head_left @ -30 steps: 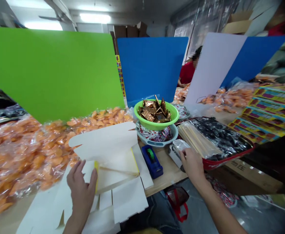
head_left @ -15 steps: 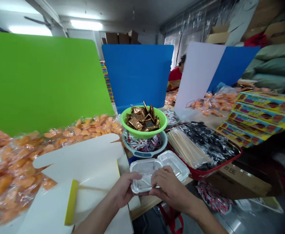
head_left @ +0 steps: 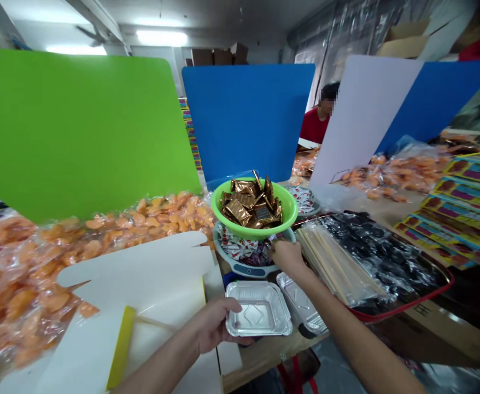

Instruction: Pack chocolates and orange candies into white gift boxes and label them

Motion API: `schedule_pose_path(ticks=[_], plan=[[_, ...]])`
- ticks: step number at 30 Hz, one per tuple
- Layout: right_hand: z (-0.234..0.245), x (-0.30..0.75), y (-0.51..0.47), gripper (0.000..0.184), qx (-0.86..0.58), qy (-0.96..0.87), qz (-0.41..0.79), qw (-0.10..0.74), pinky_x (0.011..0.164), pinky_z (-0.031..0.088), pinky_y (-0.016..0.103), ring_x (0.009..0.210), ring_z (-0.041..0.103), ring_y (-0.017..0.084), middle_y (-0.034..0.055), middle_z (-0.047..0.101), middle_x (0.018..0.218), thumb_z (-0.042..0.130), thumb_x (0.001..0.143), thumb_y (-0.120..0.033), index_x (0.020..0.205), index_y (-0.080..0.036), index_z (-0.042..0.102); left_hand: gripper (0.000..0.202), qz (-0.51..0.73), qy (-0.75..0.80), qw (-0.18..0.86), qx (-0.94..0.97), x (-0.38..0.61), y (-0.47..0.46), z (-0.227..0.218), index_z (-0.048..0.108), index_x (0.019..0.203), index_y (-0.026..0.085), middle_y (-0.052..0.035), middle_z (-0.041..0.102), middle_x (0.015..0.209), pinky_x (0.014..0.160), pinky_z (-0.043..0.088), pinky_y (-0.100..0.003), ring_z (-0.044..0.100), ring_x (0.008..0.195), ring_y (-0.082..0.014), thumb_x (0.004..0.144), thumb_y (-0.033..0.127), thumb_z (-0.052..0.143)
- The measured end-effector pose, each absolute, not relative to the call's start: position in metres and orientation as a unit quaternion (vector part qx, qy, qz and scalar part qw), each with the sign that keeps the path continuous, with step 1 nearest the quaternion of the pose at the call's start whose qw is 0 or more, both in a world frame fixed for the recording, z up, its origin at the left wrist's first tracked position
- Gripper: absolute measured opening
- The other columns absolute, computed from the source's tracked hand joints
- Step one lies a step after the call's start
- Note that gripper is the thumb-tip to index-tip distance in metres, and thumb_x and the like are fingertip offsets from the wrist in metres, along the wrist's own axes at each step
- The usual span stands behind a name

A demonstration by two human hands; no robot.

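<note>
My left hand (head_left: 215,328) grips a shallow foil tray (head_left: 258,311) by its left side, thumb over the rim and fingers underneath. The tray looks empty. My right hand (head_left: 287,256) reaches into a grey-blue bowl (head_left: 251,271) of small sachets (head_left: 235,244). Its fingers are curled together among the purple sachets at the right side; what they pinch is hidden. A green bowl (head_left: 291,210) heaped with brown-gold wrapped pieces (head_left: 250,203) rests above the grey-blue one. More foil trays (head_left: 301,306) lie below my right forearm.
A red-rimmed tray (head_left: 424,306) holds wrapped sticks (head_left: 332,262) and black packets (head_left: 379,246). At left lie an unfolded white box (head_left: 162,273) and bagged orange pieces (head_left: 117,219). Green (head_left: 80,131) and blue (head_left: 248,120) panels stand behind. A person in red (head_left: 316,125) sits beyond.
My right hand has left the foil tray and moved up into the sachet bowl. My left hand still holds the tray. The view has shifted slightly.
</note>
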State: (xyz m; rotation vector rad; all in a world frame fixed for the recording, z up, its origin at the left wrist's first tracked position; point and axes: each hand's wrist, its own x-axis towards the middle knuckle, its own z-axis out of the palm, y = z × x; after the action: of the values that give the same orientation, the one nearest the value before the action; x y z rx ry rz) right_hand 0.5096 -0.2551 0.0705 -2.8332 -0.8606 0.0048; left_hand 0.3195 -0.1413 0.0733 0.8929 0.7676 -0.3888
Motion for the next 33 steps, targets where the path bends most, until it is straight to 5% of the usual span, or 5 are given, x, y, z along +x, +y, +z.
schedule_pose_path(ticks=[7, 14, 21, 28, 33], plan=[[0.106, 0.481, -0.283, 0.034, -0.869, -0.403, 0.061, 0.282, 0.063, 0.039, 0.024, 0.071, 0.059, 0.014, 0.0012, 0.065, 0.077, 0.045, 0.089, -0.043, 0.071, -0.019, 0.06, 0.04, -0.196, 0.351, 0.802, 0.442, 0.321, -0.138, 0.073, 0.062, 0.097, 0.005, -0.0136, 0.071, 0.087, 0.062, 0.057, -0.035, 0.066, 0.069, -0.0216, 0.06, 0.016, 0.054], [0.088, 0.485, -0.207, 0.025, -0.898, -0.437, 0.005, 0.051, 0.068, 0.047, 0.033, 0.081, 0.067, 0.027, 0.0188, 0.07, 0.084, 0.044, 0.09, -0.022, 0.096, -0.009, 0.064, 0.042, -0.173, 0.359, 0.794, 0.458, 0.32, -0.141, 0.074, 0.061, 0.098, 0.008, -0.0109, 0.071, 0.079, 0.059, 0.056, -0.036, 0.065, 0.062, -0.0204, 0.057, 0.013, 0.054], [0.094, 0.481, -0.21, 0.026, -0.893, -0.448, -0.003, 0.049, 0.068, 0.047, 0.033, 0.079, 0.068, 0.027, 0.0214, 0.07, 0.083, 0.042, 0.087, -0.014, 0.095, -0.007, 0.065, 0.048, -0.163, 0.364, 0.795, 0.457, 0.32, -0.141, 0.075, 0.057, 0.106, 0.009, -0.009, 0.07, 0.072, 0.058, 0.055, -0.036, 0.066, 0.064, -0.023, 0.059, 0.015, 0.052], [0.112, 0.482, -0.304, 0.038, -0.885, -0.422, 0.037, 0.196, 0.058, 0.039, 0.023, 0.07, 0.064, 0.016, 0.0018, 0.07, 0.078, 0.034, 0.093, -0.048, 0.098, -0.024, 0.063, 0.046, -0.174, 0.367, 0.784, 0.469, 0.323, -0.141, 0.08, 0.056, 0.104, 0.007, -0.0109, 0.071, 0.078, 0.061, 0.055, -0.035, 0.065, 0.066, -0.0212, 0.06, 0.015, 0.056], [0.076, 0.586, -0.383, 0.037, -0.987, -0.143, -0.069, 0.008, 0.07, 0.039, 0.031, 0.094, 0.058, 0.024, 0.0185, 0.062, 0.108, 0.029, 0.09, -0.012, 0.114, -0.009, 0.057, 0.049, -0.173, 0.362, 0.783, 0.475, 0.321, -0.142, 0.076, 0.056, 0.106, 0.008, -0.0098, 0.071, 0.081, 0.061, 0.055, -0.036, 0.064, 0.061, -0.0208, 0.058, 0.016, 0.057]])
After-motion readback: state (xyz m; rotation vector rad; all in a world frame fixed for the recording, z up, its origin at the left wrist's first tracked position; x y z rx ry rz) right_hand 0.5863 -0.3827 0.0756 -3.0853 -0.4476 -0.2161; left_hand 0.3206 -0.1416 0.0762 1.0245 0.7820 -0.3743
